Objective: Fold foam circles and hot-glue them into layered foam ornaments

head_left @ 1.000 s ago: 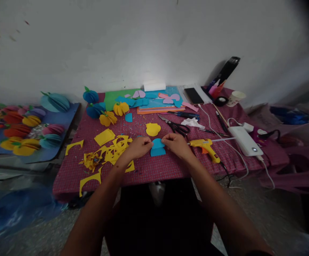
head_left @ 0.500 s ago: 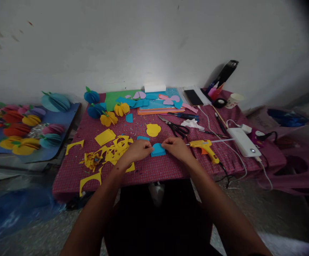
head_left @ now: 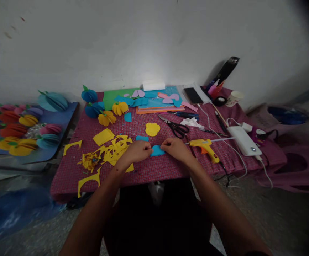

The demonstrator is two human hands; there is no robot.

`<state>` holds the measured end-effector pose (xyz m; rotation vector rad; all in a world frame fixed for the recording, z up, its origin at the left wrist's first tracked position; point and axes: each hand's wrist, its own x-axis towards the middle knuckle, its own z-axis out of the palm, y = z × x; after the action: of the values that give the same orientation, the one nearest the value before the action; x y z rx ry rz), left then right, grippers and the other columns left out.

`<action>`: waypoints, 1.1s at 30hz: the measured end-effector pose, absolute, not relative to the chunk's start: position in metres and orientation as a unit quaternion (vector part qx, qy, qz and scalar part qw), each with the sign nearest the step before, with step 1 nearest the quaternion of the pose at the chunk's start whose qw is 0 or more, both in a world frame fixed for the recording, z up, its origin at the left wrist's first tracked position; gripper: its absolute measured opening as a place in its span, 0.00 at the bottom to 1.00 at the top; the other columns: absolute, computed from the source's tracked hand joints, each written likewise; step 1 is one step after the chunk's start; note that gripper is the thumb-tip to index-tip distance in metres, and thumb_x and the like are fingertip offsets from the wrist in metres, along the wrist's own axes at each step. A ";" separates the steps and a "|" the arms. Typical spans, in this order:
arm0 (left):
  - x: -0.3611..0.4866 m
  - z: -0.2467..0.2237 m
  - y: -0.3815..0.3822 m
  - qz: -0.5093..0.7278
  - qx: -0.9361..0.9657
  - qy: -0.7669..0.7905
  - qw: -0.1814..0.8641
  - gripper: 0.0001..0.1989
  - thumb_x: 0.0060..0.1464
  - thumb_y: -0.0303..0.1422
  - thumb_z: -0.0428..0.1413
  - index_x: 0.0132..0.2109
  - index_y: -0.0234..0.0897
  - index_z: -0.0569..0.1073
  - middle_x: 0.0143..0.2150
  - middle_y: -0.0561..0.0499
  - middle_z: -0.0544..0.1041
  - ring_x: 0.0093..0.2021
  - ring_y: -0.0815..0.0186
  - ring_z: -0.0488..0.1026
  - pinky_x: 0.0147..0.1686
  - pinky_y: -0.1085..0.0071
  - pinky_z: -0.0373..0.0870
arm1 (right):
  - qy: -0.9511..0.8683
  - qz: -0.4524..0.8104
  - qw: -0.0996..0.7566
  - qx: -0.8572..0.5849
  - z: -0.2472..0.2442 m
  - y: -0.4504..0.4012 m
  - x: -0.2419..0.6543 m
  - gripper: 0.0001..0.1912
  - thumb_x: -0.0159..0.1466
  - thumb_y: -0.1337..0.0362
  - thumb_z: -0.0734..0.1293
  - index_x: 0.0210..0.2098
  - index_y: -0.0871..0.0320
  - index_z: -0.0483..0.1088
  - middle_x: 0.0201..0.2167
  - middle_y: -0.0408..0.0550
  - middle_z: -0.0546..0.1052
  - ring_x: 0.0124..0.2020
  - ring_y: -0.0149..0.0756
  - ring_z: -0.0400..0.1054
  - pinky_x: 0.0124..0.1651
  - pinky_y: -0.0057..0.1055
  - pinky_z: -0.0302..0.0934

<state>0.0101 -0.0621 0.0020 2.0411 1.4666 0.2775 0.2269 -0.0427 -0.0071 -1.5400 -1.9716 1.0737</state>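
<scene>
Between my hands is a small blue paper piece (head_left: 157, 150) with a rounded upper edge, low over the cloth-covered table. My left hand (head_left: 140, 150) pinches its left edge, fingers closed. At its right edge my right hand (head_left: 172, 146) pinches it too, thumb and fingertips together. Just behind my left hand lies another blue paper piece (head_left: 142, 138). Yellow rounded paper cutouts (head_left: 152, 129) lie beyond the hands. To the right of my right hand rests a yellow glue gun (head_left: 204, 148). Black-handled scissors (head_left: 176, 128) lie behind it.
Yellow paper scraps (head_left: 114, 151) and a yellow paper stack (head_left: 103, 137) lie left. Paper pumpkin-like ornaments (head_left: 120, 108) stand at the back left; more sit on a blue board (head_left: 71, 110). A white power bank-like box (head_left: 244, 141), cables, a phone (head_left: 193, 95) and a paper cup (head_left: 234, 98) are right.
The blue paper piece has tilted flatter between my fingers, its rounded edge now lower. Both hands keep nearly the same place; the view has shifted slightly.
</scene>
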 end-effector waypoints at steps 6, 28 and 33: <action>0.009 0.000 -0.062 0.106 0.772 0.551 0.298 0.13 0.56 0.38 0.53 0.28 0.38 0.75 0.25 0.52 0.75 0.26 0.67 0.68 0.27 0.70 0.54 | -0.712 0.376 0.207 -0.556 -0.008 -0.042 0.226 0.07 0.57 0.64 0.68 0.28 0.58 0.78 0.25 0.44 0.78 0.26 0.33 0.68 0.28 0.28 0.54; -0.011 0.011 -0.072 0.284 0.710 0.548 0.338 0.13 0.62 0.37 0.49 0.40 0.37 0.76 0.35 0.52 0.78 0.35 0.66 0.72 0.36 0.71 0.66 | -0.658 0.424 0.341 -0.520 0.009 -0.071 0.238 0.10 0.61 0.58 0.66 0.27 0.57 0.71 0.24 0.41 0.73 0.27 0.32 0.65 0.32 0.28 0.57; -0.033 0.001 -0.067 0.266 0.730 0.603 0.182 0.11 0.60 0.31 0.51 0.46 0.39 0.77 0.42 0.48 0.78 0.44 0.61 0.73 0.46 0.66 0.69 | -0.618 0.542 0.249 -0.513 0.011 -0.102 0.256 0.09 0.61 0.57 0.66 0.29 0.55 0.68 0.18 0.37 0.67 0.19 0.30 0.59 0.24 0.27 0.52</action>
<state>-0.0325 -0.0674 0.0010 2.0592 1.7025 0.7514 0.2561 -0.1024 0.0114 -1.3970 -1.6826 1.4759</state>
